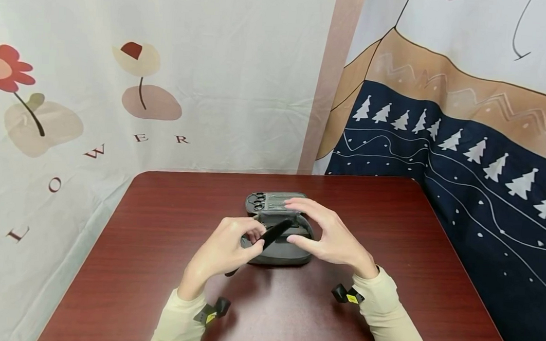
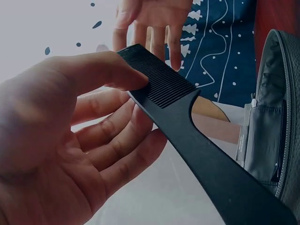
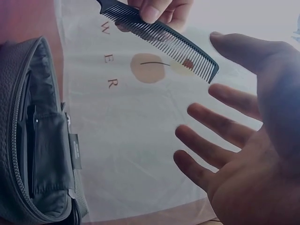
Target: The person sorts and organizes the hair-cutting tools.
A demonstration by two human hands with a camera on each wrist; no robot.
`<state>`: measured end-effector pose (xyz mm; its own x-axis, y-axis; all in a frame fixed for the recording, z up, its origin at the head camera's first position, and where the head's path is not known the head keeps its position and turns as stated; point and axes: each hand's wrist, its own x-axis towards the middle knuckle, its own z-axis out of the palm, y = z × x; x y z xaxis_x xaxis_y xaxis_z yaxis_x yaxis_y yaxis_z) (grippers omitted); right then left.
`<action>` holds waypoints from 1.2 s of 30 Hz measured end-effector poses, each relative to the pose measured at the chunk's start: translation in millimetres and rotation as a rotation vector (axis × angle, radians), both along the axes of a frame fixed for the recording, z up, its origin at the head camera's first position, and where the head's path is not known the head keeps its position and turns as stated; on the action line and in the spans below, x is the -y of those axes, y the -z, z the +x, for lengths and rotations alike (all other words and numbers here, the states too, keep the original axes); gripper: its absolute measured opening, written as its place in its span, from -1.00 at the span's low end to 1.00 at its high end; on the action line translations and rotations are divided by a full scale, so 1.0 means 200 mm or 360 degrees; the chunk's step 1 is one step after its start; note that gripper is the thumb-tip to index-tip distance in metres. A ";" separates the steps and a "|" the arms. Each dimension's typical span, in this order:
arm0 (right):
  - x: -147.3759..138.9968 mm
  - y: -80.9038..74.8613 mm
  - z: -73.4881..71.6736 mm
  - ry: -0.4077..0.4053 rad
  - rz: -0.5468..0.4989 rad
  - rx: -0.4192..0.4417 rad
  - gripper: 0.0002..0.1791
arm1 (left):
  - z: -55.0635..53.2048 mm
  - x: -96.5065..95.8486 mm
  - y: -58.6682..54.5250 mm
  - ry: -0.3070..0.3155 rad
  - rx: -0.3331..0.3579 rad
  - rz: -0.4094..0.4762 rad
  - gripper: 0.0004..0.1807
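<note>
A black comb [image 1: 276, 233] with a broad handle is pinched by my left hand [image 1: 224, 246], thumb on its toothed part in the left wrist view. The comb is held tilted, above the grey zippered case [image 1: 280, 254] in the head view. My right hand [image 1: 332, 236] is held with fingers spread and nothing in it. In the right wrist view its thumb and forefinger are close to the toothed end of the comb [image 3: 161, 35]. The case lies unzipped with its lid folded back, and the hands and comb hide part of its inside.
Several scissors [image 1: 258, 200] sit in the case's lid, beside a clear pocket [image 1: 278, 201]. The case rests on a dark red wooden table [image 1: 368, 211]. Behind the table hang a white printed cloth [image 1: 240, 86] and a navy one with trees [image 1: 458, 165].
</note>
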<state>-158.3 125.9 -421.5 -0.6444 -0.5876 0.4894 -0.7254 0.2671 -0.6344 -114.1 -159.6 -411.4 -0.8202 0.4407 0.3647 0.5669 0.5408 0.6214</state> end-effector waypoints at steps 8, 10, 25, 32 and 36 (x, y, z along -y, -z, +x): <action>0.01 0.03 0.00 -0.0052 -0.0037 -0.0034 -0.58 | 0.01 -0.01 0.00 -0.0003 0.0047 -0.0038 -0.85; 0.02 0.03 0.00 -0.0050 -0.0037 -0.0043 -0.67 | 0.01 -0.01 0.00 -0.0002 0.0051 -0.0039 -0.84; 0.04 0.04 0.00 -0.0038 -0.0080 -0.0095 -0.82 | 0.02 -0.01 0.00 0.0026 0.0056 -0.0049 -0.82; 0.04 0.04 -0.01 -0.0036 -0.0095 -0.0074 -0.83 | 0.01 -0.01 0.01 0.0015 0.0076 -0.0040 -0.82; 0.04 0.05 -0.01 -0.0052 -0.0136 -0.0095 -0.81 | 0.01 -0.01 0.01 0.0005 0.0081 -0.0032 -0.82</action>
